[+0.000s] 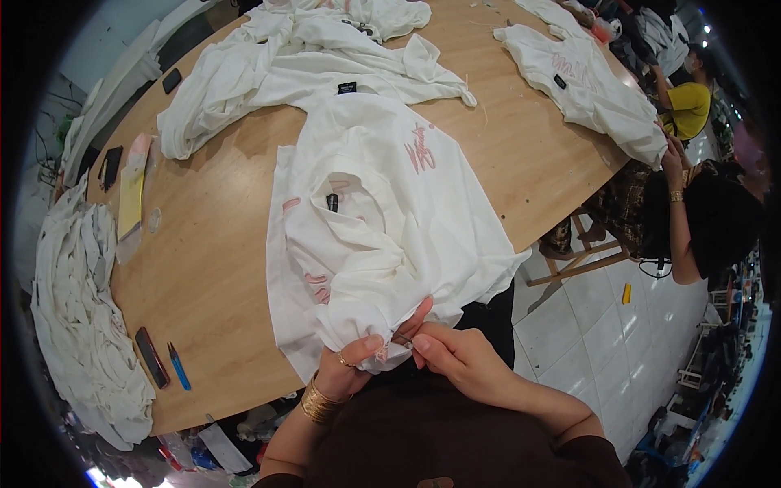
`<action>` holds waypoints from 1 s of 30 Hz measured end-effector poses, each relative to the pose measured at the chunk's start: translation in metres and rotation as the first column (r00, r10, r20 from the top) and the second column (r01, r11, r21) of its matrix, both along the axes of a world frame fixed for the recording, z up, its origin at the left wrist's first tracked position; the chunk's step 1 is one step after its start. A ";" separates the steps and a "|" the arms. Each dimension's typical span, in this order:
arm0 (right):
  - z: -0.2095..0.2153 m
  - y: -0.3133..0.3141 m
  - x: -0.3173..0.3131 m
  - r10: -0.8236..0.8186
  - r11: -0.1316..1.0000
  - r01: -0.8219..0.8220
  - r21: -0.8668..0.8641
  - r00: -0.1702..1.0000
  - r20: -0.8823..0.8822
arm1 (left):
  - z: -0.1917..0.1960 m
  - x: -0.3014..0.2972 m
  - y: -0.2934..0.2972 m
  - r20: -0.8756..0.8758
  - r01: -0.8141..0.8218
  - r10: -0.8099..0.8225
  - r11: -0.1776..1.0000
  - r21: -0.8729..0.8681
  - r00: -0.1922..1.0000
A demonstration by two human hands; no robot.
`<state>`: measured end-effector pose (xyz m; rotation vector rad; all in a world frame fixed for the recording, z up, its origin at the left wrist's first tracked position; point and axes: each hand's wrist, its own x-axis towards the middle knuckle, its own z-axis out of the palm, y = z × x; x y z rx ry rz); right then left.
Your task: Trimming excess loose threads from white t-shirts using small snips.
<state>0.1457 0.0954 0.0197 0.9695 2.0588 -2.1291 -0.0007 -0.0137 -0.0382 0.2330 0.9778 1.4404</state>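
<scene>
A white T-shirt (443, 228) with pink lettering lies partly on the table in front of me, its near part bunched up over my lap. My left hand (346, 366), with a ring and gold bangles at the wrist, is closed on a gathered edge of the shirt beside a pink-stitched patch. Close beside it, my right hand (455, 358) pinches a small thin metal tool (404, 338) against the cloth. The tool's kind cannot be made out, since the fingers cover most of it. The shirt's collar opening, with a black label, faces up.
On the wooden table (211, 285) lie piled white shirts (277, 61) and a white heap (77, 325) at the left. Blue tweezers (178, 366) and a dark phone (152, 358) are near the left edge. A seated person (716, 220) handles another white shirt (582, 93).
</scene>
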 end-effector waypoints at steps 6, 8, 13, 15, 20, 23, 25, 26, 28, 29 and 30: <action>0.001 0.002 0.001 0.037 0.998 -0.038 0.052 0.999 0.027 | -0.002 0.000 -0.005 0.111 -0.102 0.096 0.993 0.055 0.989; 0.003 0.002 0.000 0.023 0.998 -0.025 0.057 0.999 0.037 | -0.002 0.000 -0.006 0.079 -0.067 0.064 0.997 0.038 0.995; 0.002 0.000 -0.001 0.011 0.998 -0.012 0.063 1.000 0.016 | 0.001 0.001 0.000 0.120 -0.090 0.081 0.993 0.073 0.990; 0.001 0.000 -0.001 0.007 0.998 -0.008 0.060 1.000 0.020 | 0.005 0.002 0.001 0.131 -0.104 0.093 0.991 0.080 0.987; 0.002 -0.002 -0.001 -0.031 0.998 0.030 0.063 0.999 0.015 | 0.004 0.001 -0.003 0.085 -0.104 0.097 0.992 0.075 0.992; -0.004 -0.004 -0.001 -0.044 0.984 0.048 0.173 0.999 -0.032 | 0.008 0.005 0.002 0.071 -0.137 0.132 0.988 0.069 0.989; -0.002 -0.004 -0.002 -0.048 0.981 0.052 0.185 0.998 -0.028 | -0.004 0.004 -0.003 0.038 -0.114 0.111 0.990 0.082 0.993; -0.003 -0.004 -0.002 -0.056 0.979 0.059 0.196 0.998 -0.021 | -0.001 0.004 -0.002 0.038 -0.112 0.109 0.990 0.081 0.993; -0.007 -0.005 -0.001 -0.066 0.975 0.070 0.209 0.997 -0.025 | 0.008 0.003 -0.001 -0.033 -0.112 0.115 0.989 0.100 0.993; -0.009 -0.005 -0.001 -0.073 0.972 0.078 0.223 0.997 -0.031 | 0.008 0.003 -0.001 -0.033 -0.111 0.115 0.989 0.100 0.993; -0.009 -0.005 -0.001 -0.074 0.972 0.079 0.223 0.997 -0.031 | 0.008 0.002 -0.002 -0.031 -0.095 0.099 0.990 0.107 0.995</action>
